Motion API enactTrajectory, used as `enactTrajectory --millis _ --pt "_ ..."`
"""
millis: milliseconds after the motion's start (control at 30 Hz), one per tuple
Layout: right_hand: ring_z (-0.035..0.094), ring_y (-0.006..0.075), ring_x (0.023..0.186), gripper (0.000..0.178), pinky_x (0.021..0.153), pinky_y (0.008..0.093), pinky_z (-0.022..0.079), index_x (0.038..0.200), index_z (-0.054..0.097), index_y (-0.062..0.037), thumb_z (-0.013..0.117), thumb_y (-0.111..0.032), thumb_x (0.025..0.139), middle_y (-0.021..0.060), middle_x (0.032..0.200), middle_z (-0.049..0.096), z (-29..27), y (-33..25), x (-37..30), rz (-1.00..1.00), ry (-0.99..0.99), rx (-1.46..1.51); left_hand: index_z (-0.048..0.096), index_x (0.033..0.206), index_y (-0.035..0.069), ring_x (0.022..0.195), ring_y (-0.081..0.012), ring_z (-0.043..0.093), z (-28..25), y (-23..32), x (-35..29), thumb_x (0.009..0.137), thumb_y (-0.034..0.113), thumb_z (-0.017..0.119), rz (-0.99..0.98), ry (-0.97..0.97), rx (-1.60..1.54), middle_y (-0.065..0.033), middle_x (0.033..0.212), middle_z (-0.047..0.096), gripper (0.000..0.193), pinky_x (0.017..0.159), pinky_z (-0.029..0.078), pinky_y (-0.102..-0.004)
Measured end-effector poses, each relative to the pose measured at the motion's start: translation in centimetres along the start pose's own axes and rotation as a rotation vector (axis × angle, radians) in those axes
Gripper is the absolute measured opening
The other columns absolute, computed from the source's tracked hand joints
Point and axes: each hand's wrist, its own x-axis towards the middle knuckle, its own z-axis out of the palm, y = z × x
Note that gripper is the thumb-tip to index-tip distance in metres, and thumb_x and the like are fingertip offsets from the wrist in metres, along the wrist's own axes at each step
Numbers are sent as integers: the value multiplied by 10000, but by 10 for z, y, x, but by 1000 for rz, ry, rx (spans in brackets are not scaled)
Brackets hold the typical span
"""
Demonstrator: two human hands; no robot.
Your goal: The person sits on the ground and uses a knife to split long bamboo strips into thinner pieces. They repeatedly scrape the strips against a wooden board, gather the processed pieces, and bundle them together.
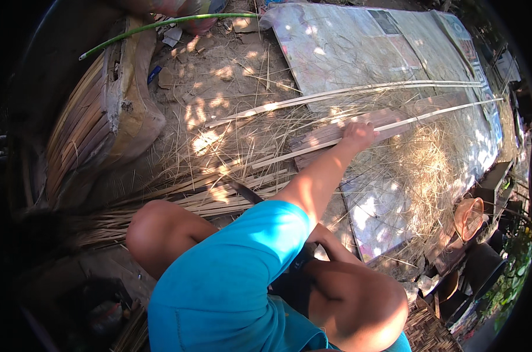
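Observation:
My left hand [360, 135] reaches forward and is closed on a long, thin, pale bamboo strip [433, 115]. It holds the strip just above a weathered wooden board [315, 136]. Beyond the hand, more pale strips [336, 94] lie side by side across the ground and the sheet. A dark knife blade [246, 192] pokes out past my blue sleeve, its handle hidden. What appears to be my right forearm [339, 249] shows between the sleeve and my right knee. The fingers of my right hand are covered by the sleeve, so their hold cannot be seen.
A worn printed sheet [371, 50] covers the ground ahead, with a heap of curly shavings [427, 164] on it. Many strips [213, 205] lie by my left knee. A green stem [172, 22] crosses the far left. An orange-brown basket [469, 218] stands at right.

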Motion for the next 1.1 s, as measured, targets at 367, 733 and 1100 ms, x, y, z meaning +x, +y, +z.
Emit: enactTrajectory --millis 367,733,1100 --pt "654 486 931 560 774 530 567 1419 456 -102 659 -202 907 268 1099 574 -110 37 -42 10 862 -785 699 1093 -47 1132 -436 647 -181 -128 -169 1067 591 286 -19 -708 541 -261 1194 687 761 1017 500 -493" --pt "676 475 839 449 773 567 547 1371 450 -115 475 -429 1051 274 938 646 -126 37 -18 170 838 -895 683 899 50 581 -84 440 -46 -228 -292 1084 376 482 -171 -199 -535 38 625 470 425 556 378 -288" --pt "677 472 732 316 653 562 543 1107 582 -79 535 -383 1034 261 762 668 -246 56 -58 202 1303 -813 610 677 38 616 -176 516 -89 -220 -306 1062 398 464 -225 -212 -406 -54 620 546 547 604 435 -366"
